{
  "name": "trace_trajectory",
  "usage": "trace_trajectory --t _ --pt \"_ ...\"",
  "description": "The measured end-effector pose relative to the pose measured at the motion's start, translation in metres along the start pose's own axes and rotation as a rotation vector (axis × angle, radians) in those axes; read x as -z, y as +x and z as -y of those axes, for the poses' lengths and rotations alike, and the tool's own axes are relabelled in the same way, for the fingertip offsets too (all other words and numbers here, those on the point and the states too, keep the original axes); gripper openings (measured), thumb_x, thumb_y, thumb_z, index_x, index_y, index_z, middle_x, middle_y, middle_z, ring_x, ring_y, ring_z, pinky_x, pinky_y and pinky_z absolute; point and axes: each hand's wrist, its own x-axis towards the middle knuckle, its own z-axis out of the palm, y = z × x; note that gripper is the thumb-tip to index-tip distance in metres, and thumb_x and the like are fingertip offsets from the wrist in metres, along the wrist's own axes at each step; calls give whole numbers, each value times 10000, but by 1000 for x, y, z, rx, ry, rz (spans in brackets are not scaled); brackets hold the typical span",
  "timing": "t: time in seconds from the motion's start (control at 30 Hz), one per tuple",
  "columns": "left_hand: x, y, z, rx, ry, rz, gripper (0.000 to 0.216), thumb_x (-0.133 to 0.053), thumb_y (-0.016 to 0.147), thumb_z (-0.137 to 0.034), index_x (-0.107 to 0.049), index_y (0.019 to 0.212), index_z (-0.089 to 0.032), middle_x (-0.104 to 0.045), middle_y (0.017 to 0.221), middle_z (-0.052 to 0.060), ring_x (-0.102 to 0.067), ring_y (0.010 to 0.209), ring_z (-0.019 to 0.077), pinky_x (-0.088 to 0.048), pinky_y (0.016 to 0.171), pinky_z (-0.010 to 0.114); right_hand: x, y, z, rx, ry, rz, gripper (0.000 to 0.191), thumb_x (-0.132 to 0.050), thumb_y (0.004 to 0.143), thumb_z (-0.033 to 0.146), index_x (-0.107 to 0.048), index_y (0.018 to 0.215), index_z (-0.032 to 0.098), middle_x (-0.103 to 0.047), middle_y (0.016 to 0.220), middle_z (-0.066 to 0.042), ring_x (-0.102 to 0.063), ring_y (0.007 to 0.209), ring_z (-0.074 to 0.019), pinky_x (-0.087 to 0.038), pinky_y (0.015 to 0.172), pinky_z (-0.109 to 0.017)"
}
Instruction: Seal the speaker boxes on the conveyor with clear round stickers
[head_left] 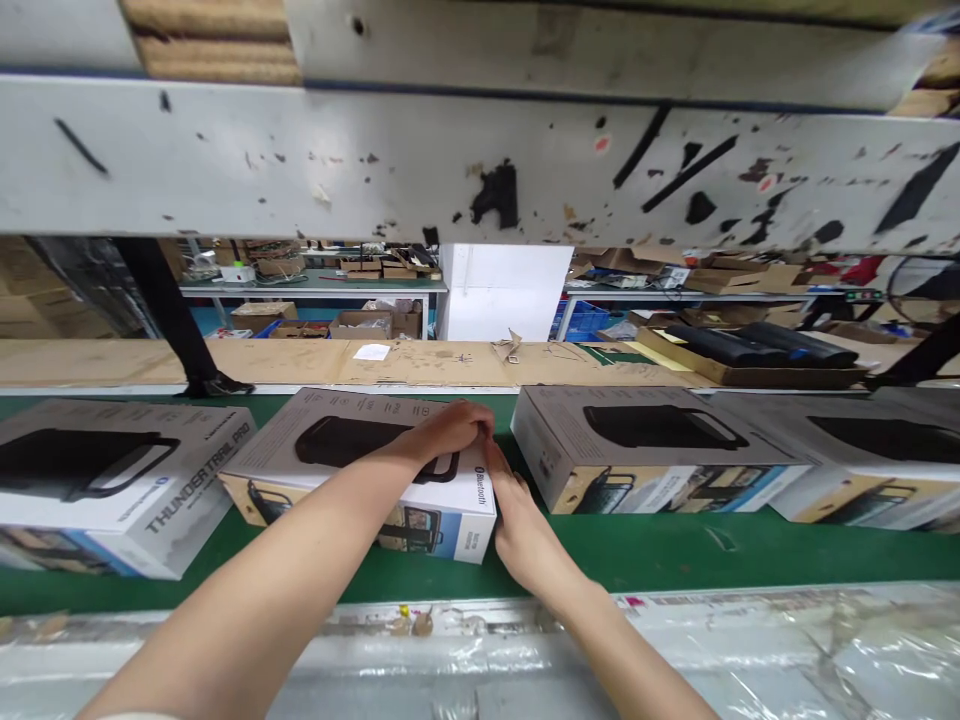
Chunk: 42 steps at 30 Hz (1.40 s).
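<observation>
A grey and tan speaker box (337, 450) with a black speaker picture and a Bluetooth mark lies flat on the green conveyor belt (660, 555), straight ahead of me. My left hand (448, 430) rests on its top near the right end, fingers curled over the far right corner. My right hand (521, 530) presses flat against the box's right end face, fingers pointing away from me. Neither hand lifts the box off the belt.
Similar boxes lie along the belt: one at left (112, 490), one right of my hands (645, 450), another at far right (870, 460). A scuffed white beam (480, 160) runs overhead. Cardboard sheets, black rolls (757, 345) and cluttered benches are beyond; plastic-wrapped edge below.
</observation>
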Motion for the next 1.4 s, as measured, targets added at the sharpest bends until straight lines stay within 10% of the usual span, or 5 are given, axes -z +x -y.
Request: trace_trajectory --t 0.3,0.6,0.97,1.2,1.4 --pt "11 -16 -12 67 -11 23 113 -707 818 -240 -733 929 -241 -727 1111 39 -631 1151 269 -422 1079 361 -23 -10 0 -265 382 89 1020 -398 739 14 -3 1654 232 -209 1698 -80 -196 1557 -208 -162 1267 -494" --pt "28 -18 -13 252 -302 -240 246 -582 887 -320 -735 1070 -259 -723 1218 60 -604 1267 285 -418 1128 428 -54 -32 -11 -323 252 25 821 -420 782 55 -323 1585 194 -579 1476 -133 -546 1370 -289 -416 1158 -468" --pt "82 -259 -28 568 -162 -1033 327 -721 755 -479 -698 906 -190 -745 968 93 -688 998 292 -527 937 436 -56 -22 -16 -228 262 -257 497 -393 899 257 -573 1351 157 -631 1390 -144 -610 1277 -290 -476 1112 -473" --pt "30 -288 -25 478 402 -888 268 -622 899 -383 -745 1095 -247 -674 1194 96 -594 1175 303 -398 1096 503 -49 -24 -19 -58 128 -374 357 -440 963 267 -598 1278 210 -693 1236 -112 -703 1041 -260 -603 879 -414" --pt "34 -298 -15 358 405 -814 177 -618 963 -316 -707 1096 -242 -640 1190 81 -602 1140 261 -484 1011 400 -21 -30 27 474 -112 -408 391 -478 996 116 -551 1354 257 -630 1273 -102 -610 1189 -264 -514 999 -425"
